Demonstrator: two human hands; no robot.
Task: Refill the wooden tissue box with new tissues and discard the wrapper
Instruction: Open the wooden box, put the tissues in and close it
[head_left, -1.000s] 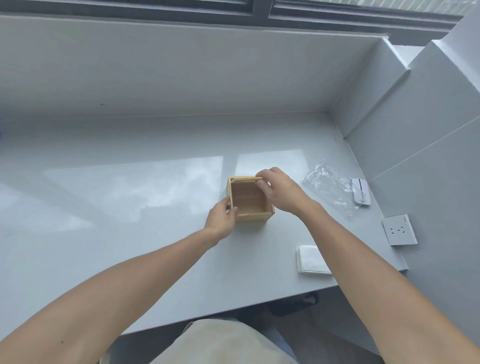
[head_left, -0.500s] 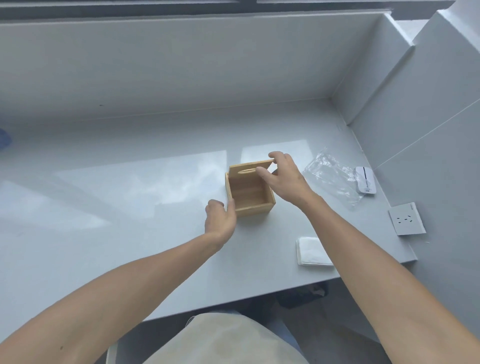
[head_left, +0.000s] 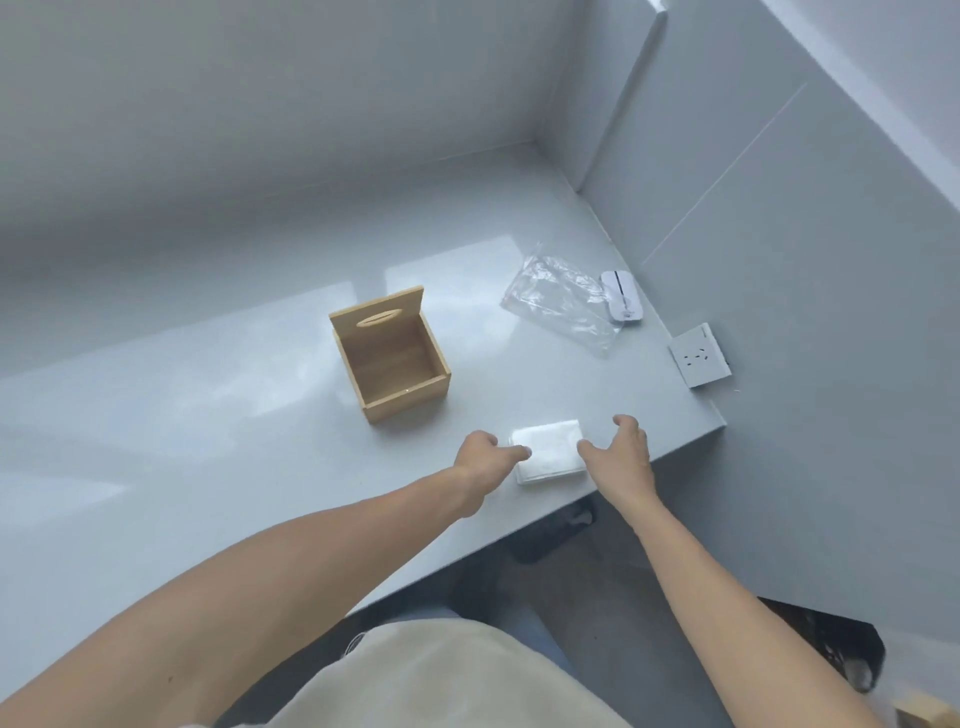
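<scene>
The wooden tissue box (head_left: 390, 358) stands empty on the grey counter (head_left: 208, 415), its slotted lid (head_left: 378, 307) tipped up at the far side. A white stack of tissues (head_left: 548, 450) lies near the counter's front edge. My left hand (head_left: 485, 457) touches the stack's left edge with its fingertips. My right hand (head_left: 621, 452) is at the stack's right side, fingers spread and curled; neither hand has lifted the stack. The clear plastic wrapper (head_left: 561, 304) lies crumpled to the right of the box.
A small white device (head_left: 622, 298) sits beside the wrapper against the right wall. A white wall socket (head_left: 699, 361) is mounted low on that wall. The counter's front edge runs just below the tissues, with dark floor and a shoe (head_left: 852, 665) underneath.
Both hands left the wooden box, whose lid now stands open, and dropped to the tissue stack at the front edge. The head turned right and down.
</scene>
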